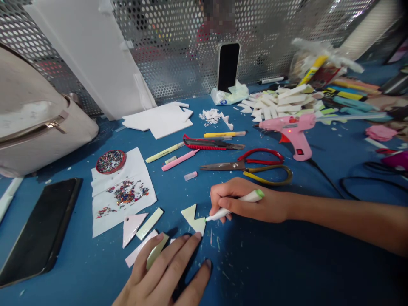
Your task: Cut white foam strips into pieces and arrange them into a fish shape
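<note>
My right hand is closed round a white marker with a green end. Its tip touches the right edge of a small pale green notched foam piece lying on the blue table. My left hand lies with its fingers spread, one fingertip on the lower edge of that piece. Beside and partly under the left fingers are a pale green strip, a pinkish white strip and another green strip. A pale pink triangle with a small hole lies to their left.
Scissors, a red box cutter, a pink marker and a pink glue gun lie beyond my hands. Beads on paper, a black phone and a bag are left. Foam strips are piled back right.
</note>
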Tool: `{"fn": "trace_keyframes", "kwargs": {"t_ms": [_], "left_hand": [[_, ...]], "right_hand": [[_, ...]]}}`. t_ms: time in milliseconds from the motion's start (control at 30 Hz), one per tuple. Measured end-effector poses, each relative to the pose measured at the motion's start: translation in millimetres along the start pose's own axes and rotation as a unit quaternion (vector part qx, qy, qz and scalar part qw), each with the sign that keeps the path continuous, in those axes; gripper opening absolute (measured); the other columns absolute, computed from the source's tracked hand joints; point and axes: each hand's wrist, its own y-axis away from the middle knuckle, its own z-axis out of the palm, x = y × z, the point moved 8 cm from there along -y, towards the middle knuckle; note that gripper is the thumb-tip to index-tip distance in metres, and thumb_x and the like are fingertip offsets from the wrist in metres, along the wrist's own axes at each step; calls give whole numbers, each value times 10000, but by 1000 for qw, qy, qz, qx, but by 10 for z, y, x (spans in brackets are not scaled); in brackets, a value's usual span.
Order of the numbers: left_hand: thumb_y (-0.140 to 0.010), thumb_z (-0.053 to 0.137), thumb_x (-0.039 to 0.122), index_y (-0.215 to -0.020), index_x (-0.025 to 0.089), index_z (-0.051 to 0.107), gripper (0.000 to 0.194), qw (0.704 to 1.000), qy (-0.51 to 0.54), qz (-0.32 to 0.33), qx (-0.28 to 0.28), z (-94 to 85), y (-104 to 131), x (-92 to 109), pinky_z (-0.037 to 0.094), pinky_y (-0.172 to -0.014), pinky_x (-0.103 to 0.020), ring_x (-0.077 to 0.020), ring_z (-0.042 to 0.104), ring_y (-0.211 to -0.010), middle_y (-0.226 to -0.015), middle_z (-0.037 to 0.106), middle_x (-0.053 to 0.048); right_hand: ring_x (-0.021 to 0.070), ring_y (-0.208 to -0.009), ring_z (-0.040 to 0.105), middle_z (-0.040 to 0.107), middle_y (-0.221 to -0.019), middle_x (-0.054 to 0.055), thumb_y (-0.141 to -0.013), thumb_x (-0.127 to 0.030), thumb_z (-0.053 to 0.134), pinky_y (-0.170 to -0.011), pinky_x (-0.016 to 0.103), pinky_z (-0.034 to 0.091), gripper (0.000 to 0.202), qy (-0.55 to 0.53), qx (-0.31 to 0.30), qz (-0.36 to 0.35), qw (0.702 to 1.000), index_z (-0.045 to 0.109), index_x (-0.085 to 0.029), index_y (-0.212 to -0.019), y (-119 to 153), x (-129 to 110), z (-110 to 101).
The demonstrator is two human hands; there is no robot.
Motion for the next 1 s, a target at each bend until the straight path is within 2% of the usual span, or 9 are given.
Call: {"fn": "trace_keyframes", "kwargs": {"t_ms": [133,233,300,400,467,533,633,833,1000], "left_hand": [[-990,588,417,-1248,315,678,292,1000,-17,-3,16,-60,-28,47,123,-1257,-417,-162,512,-1303,-1357,656,-21],[-1011,551,371,-1285,280,652,306,1000,5,-4,25,-163,-123,-30,116,-1254,-406,-163,539,-1268,-1353,658,-17],[-1014,531,345,-1324,240,614,338,998,35,-44,17,-212,-211,-228,115,-1244,-373,-165,552,-1244,-1360,648,-15],[-1000,539,261,-1447,247,454,456,995,49,-73,-53,-133,-328,-528,200,-1202,-395,-178,547,-1248,-1396,606,-36],[-998,555,358,-1489,266,378,529,986,96,-108,-85,-49,-373,-722,330,-1134,-415,-220,525,-1268,-1426,573,-57],[-1005,548,368,-1527,276,286,591,973,159,-123,-111,42,-414,-825,365,-1117,-436,-230,510,-1302,-1435,572,-72],[-997,571,330,-1543,302,243,637,961,220,-117,-120,101,-496,-864,345,-1139,-480,-224,552,-1284,-1349,640,-66],[-962,620,300,-1507,311,332,616,956,248,-116,-103,81,-631,-882,385,-1117,-474,-212,588,-1213,-1212,689,-41],[-957,622,313,-1480,296,372,579,955,257,-106,-103,93,-653,-875,349,-1141,-525,-219,583,-1224,-1203,685,-44]], "right_hand": [[126,-707,630,645,-847,47,-1046,-415,440,-625,224,471,385,-8,1,-13,1000,644,-119,-906,-6,-13,6],[126,-712,629,645,-851,43,-1042,-411,444,-640,227,479,382,-11,5,-22,1000,639,-120,-891,-2,-19,2],[129,-719,632,642,-840,39,-1036,-412,452,-646,227,481,373,-8,6,-20,1000,640,-121,-898,0,-12,1],[129,-711,632,647,-808,32,-1027,-392,467,-628,216,469,342,-3,2,3,1000,648,-123,-917,-2,26,14],[127,-704,631,654,-799,32,-1022,-376,480,-617,212,464,323,-4,6,18,1000,652,-124,-917,-6,53,18],[128,-710,634,656,-812,35,-1018,-371,493,-627,217,471,313,-13,13,17,1000,655,-123,-916,-9,59,20],[124,-714,631,648,-810,30,-1009,-406,525,-637,219,478,321,-39,18,-4,999,648,-124,-915,-6,37,31],[107,-651,594,647,-766,31,-1004,-530,501,-536,190,398,427,-75,21,-30,996,619,-120,-1012,27,-14,39],[128,-750,639,679,-947,94,-1020,-544,455,-529,196,384,462,-81,9,-73,994,554,-126,-1189,40,-113,41]]}}
